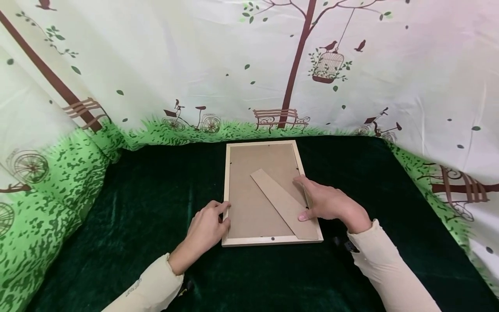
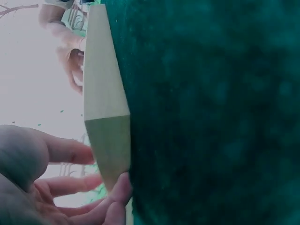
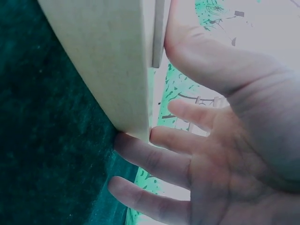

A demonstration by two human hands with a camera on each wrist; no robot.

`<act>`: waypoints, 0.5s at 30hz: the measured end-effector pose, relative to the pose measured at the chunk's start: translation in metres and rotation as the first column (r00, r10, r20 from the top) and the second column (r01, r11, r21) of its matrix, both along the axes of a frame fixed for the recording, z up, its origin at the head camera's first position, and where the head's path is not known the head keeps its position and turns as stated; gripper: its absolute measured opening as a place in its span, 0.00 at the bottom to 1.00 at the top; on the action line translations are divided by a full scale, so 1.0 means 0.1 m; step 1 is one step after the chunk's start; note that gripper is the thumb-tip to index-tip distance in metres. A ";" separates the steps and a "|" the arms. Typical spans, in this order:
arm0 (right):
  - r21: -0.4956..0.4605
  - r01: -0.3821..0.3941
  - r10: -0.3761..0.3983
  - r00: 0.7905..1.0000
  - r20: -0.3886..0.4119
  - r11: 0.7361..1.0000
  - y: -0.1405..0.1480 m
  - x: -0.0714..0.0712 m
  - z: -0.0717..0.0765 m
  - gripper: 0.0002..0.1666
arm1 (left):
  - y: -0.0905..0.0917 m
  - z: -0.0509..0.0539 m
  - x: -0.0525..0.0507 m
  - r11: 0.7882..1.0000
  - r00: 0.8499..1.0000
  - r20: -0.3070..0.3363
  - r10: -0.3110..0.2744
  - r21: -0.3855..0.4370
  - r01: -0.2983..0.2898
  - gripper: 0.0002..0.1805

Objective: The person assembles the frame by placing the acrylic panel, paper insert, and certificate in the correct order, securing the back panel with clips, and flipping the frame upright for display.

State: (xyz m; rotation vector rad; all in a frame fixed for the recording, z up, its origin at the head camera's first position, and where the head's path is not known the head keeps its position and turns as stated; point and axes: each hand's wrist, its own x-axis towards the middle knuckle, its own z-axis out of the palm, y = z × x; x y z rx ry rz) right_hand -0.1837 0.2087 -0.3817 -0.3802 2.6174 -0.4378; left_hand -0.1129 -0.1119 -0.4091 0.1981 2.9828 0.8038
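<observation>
A picture frame (image 1: 273, 239) of pale wood lies with its back up on dark green cloth. Inside the rim shows its brown backing board (image 1: 249, 208). Slanting across the back is a flat brown strip (image 1: 273, 195), like a stand leg, its wider end over the lower right corner. The right hand (image 1: 331, 201) is at the right edge, with the thumb on the strip and the other fingers spread along the edge. At the left edge, the left hand (image 1: 206, 227) touches the frame; in the left wrist view its fingertips (image 2: 123, 187) rest against the wooden side.
Dark green cloth (image 1: 156, 195) covers the surface around the frame. A printed curtain (image 1: 175, 65) with trees, benches and bicycles hangs behind and along both sides. Small dark tabs (image 1: 300, 169) dot the inner rim. A dark device (image 1: 345, 244) sits by the right cuff.
</observation>
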 end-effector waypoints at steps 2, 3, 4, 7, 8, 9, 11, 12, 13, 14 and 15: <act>-0.001 -0.007 0.007 1.000 -0.005 1.000 0.01 0.00 0.01 0.66 | -0.01 0.01 -0.02 1.000 1.000 0.016 -0.020 -0.019 0.020 0.22; -0.005 -0.012 0.012 1.000 -0.007 1.000 0.01 0.00 0.01 0.66 | -0.02 0.01 -0.04 1.000 0.999 0.026 -0.024 -0.018 0.025 0.21; -0.008 -0.012 0.012 1.000 -0.007 1.000 0.02 0.01 0.02 0.65 | -0.03 0.01 -0.06 0.999 0.999 0.035 -0.032 -0.010 0.033 0.21; -0.017 -0.016 0.016 1.000 -0.003 1.000 0.03 0.04 0.05 0.61 | -0.07 0.00 -0.12 0.998 0.997 0.072 -0.036 0.045 0.032 0.22; -0.014 -0.025 0.025 1.000 -0.006 1.000 0.01 0.05 0.06 0.60 | -0.09 0.00 -0.13 0.997 0.996 0.091 -0.027 0.068 0.021 0.24; -0.010 -0.039 0.039 0.999 -0.016 0.999 -0.01 0.07 0.07 0.58 | -0.10 -0.01 -0.13 0.997 0.994 0.108 -0.017 0.080 0.008 0.26; 0.006 -0.076 0.076 0.996 -0.052 0.997 -0.07 0.10 0.10 0.53 | -0.13 -0.02 -0.13 0.996 0.990 0.141 0.002 0.088 -0.014 0.30; 0.015 -0.093 0.094 0.993 -0.075 0.996 -0.10 0.12 0.11 0.51 | -0.13 -0.02 -0.13 0.996 0.988 0.157 0.007 0.087 -0.021 0.33; 0.027 -0.107 0.109 0.989 -0.104 0.994 -0.13 0.15 0.13 0.48 | -0.13 -0.02 -0.13 0.996 0.985 0.174 0.006 0.083 -0.021 0.35; 0.036 -0.110 0.113 0.985 -0.129 0.993 -0.16 0.18 0.14 0.46 | -0.12 -0.02 -0.14 0.997 0.982 0.187 -0.002 0.078 -0.013 0.38; 0.045 -0.106 0.112 0.982 -0.149 0.993 -0.18 0.21 0.16 0.45 | -0.11 -0.02 -0.16 0.997 0.979 0.201 -0.015 0.073 0.000 0.40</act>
